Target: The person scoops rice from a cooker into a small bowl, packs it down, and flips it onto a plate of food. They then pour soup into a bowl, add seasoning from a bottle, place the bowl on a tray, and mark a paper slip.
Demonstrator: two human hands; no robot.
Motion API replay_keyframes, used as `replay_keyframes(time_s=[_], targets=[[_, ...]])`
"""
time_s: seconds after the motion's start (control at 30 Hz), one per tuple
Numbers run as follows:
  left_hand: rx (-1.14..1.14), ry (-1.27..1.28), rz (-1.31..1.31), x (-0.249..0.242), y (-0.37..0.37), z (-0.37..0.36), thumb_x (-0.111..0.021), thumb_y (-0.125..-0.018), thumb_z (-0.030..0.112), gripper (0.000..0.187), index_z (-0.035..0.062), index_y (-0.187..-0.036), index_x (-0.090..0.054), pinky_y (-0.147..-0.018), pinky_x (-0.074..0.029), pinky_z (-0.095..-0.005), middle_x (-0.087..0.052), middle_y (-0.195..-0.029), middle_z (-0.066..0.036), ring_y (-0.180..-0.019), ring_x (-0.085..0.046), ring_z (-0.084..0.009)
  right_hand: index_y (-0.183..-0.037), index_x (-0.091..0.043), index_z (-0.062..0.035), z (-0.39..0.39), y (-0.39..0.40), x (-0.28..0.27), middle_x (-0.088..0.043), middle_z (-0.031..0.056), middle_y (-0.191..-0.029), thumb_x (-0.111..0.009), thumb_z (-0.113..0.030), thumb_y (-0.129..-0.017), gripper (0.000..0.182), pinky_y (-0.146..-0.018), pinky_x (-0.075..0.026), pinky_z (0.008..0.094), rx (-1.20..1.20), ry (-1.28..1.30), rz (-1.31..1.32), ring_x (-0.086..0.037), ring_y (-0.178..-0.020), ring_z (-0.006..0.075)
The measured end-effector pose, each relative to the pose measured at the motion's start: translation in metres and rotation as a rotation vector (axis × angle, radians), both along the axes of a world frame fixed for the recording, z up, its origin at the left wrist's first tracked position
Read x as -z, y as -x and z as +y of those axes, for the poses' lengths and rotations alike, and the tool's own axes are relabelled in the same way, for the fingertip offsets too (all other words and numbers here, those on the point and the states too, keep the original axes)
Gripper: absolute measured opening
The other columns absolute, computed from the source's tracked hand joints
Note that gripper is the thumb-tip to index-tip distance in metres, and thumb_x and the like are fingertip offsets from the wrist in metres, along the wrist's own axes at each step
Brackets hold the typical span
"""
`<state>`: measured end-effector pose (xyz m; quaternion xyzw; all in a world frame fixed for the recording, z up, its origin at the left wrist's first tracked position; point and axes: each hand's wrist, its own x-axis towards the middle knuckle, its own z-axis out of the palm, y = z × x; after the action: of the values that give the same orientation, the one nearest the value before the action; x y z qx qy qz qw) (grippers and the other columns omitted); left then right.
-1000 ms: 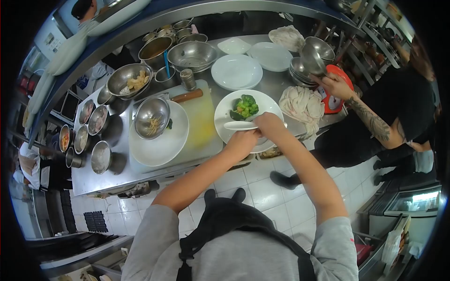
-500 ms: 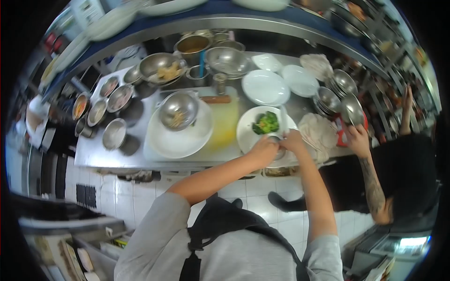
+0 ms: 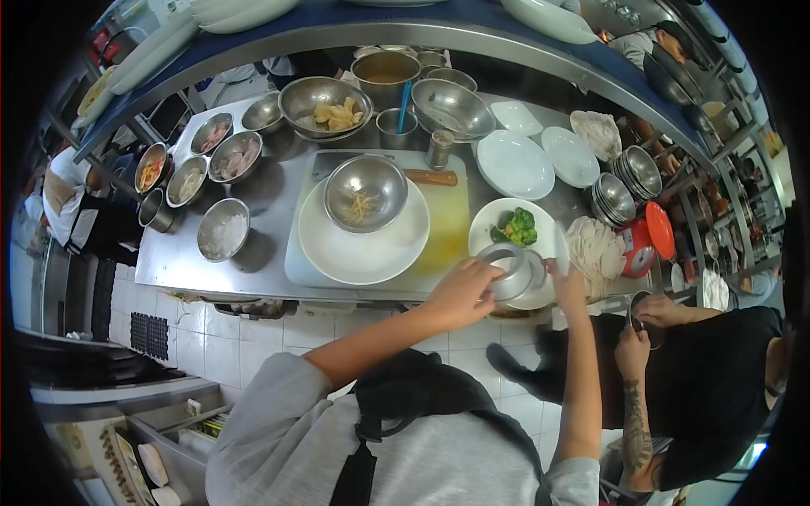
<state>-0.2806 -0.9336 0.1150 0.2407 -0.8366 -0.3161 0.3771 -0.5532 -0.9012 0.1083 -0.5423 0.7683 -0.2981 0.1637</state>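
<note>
While the left hand [image 3: 460,291] curls its fingers around the side of a small steel bowl [image 3: 509,271], the bowl sits tipped on its side at the near edge of a white plate [image 3: 540,226], its open mouth turned toward the camera. A heap of green broccoli [image 3: 515,226] lies on the far half of that plate, apart from the bowl. The right hand [image 3: 567,285] is at the plate's near right edge, just beside the bowl; its fingers are partly bent, and whether they grip anything cannot be made out.

To the left on the steel table [image 3: 270,253], a yellow cutting board [image 3: 447,228] carries a large white plate [image 3: 363,249] with a bigger steel bowl [image 3: 366,192] standing on it, a few pale strips inside. A wooden-handled knife [image 3: 430,177] lies at the board's far edge. Further back stand more steel bowls with food, a pot [image 3: 386,72] and two empty white plates [image 3: 516,164]. Right of the broccoli plate lies a crumpled cloth [image 3: 596,249], with a red scale [image 3: 648,239] beyond it.

At the lower right, another person in black holds a small steel bowl with both hands [image 3: 645,325].
</note>
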Motion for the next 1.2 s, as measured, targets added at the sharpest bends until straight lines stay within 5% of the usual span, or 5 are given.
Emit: replay_keyframes(time_s=[0.33, 0.77, 0.9, 1.07, 1.2], targets=[[-0.013, -0.484, 0.173, -0.004, -0.101, 0.012, -0.058, -0.088, 0.009, 0.039, -0.0027, -0.123, -0.046, -0.088, -0.042, -0.0373, -0.054, -0.109, -0.017, -0.1, -0.054, -0.0279, -0.11, -0.055, 0.0086, 0.003, -0.084, -0.011, -0.053, 0.0232, -0.116, -0.083, -0.058, -0.054, 0.091, -0.085, -0.052, 0.0432, -0.055, -0.349, 0.399, -0.061, -0.1, 0.0381], [0.13, -0.752, 0.263, 0.012, -0.115, 0.003, -0.067, -0.087, 0.012, 0.051, -0.0027, -0.127, -0.04, -0.086, -0.046, -0.032, -0.055, -0.108, -0.011, -0.1, -0.056, -0.0168, -0.1, -0.063, -0.0039, 0.032, -0.097, 0.007, -0.058, 0.0153, -0.107, -0.078, -0.024, -0.066, 0.042, -0.079, -0.053, 0.0422, -0.078, -0.359, 0.516, -0.064, -0.091, 0.0329], [0.091, -0.939, 0.332, 0.019, -0.106, -0.002, -0.064, -0.089, 0.011, 0.047, -0.002, -0.127, -0.041, -0.086, -0.046, -0.0283, -0.055, -0.109, -0.009, -0.101, -0.055, -0.0147, -0.097, -0.062, -0.0022, 0.055, -0.113, -0.029, -0.061, 0.0143, -0.099, -0.072, -0.012, -0.069, 0.032, -0.078, -0.052, 0.0437, 0.117, -0.197, 0.354, -0.063, -0.091, 0.0352], [0.158, -1.005, 0.252, 0.017, -0.077, 0.01, -0.06, -0.093, 0.018, 0.041, -0.0008, -0.127, -0.047, -0.09, -0.045, -0.0292, -0.056, -0.113, -0.008, -0.105, -0.054, -0.0143, -0.09, -0.059, -0.0065, 0.122, -0.135, -0.092, -0.046, -0.0027, -0.067, -0.071, -0.034, -0.084, 0.031, -0.052, -0.037, 0.0239, 0.44, -0.115, -0.705, -0.043, -0.06, 0.0063], [0.496, -1.445, 0.099, 0.014, -0.038, 0.054, -0.054, -0.096, 0.029, 0.039, 0.0027, -0.124, -0.052, -0.093, -0.044, -0.0333, -0.058, -0.115, -0.008, -0.106, -0.056, -0.0155, -0.094, -0.059, -0.0063, 0.191, -0.159, -0.103, -0.048, -0.0039, -0.07, -0.076, -0.033, -0.079, 0.035, -0.049, -0.035, 0.0222, 0.507, -0.019, -0.863, -0.043, -0.058, 0.0053]])
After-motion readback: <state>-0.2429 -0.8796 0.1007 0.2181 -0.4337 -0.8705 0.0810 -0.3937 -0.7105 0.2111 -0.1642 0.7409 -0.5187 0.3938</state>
